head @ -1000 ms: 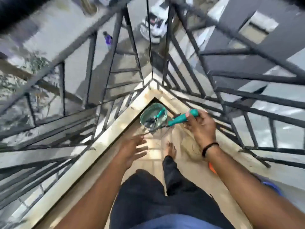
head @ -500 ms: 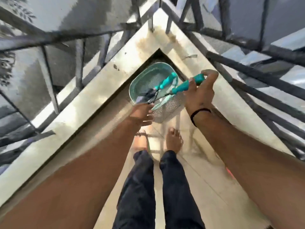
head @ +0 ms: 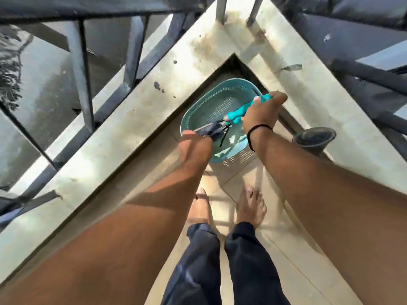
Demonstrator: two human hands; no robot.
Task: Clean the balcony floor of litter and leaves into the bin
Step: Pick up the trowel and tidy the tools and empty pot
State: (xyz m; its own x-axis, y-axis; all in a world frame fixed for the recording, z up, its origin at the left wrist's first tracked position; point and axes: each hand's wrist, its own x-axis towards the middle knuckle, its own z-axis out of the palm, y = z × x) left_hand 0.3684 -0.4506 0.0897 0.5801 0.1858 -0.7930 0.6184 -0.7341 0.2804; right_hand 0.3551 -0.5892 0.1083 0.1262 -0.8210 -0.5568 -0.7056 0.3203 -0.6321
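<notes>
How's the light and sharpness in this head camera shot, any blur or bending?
Head view: hard sun on the ledge, a shadow band across the left forearm; left hand slightly motion-blurred, right hand sharper; wide-angle bending bows the railing bars; basket half shaded.

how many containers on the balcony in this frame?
2. A teal perforated basket in the floor's corner, under both hands, and a dark pot right of it by the ledge. The arms may hide more.

The basket (head: 222, 102) sits in the ledge (head: 132, 119) corner, feet (head: 251, 205) behind it.
</notes>
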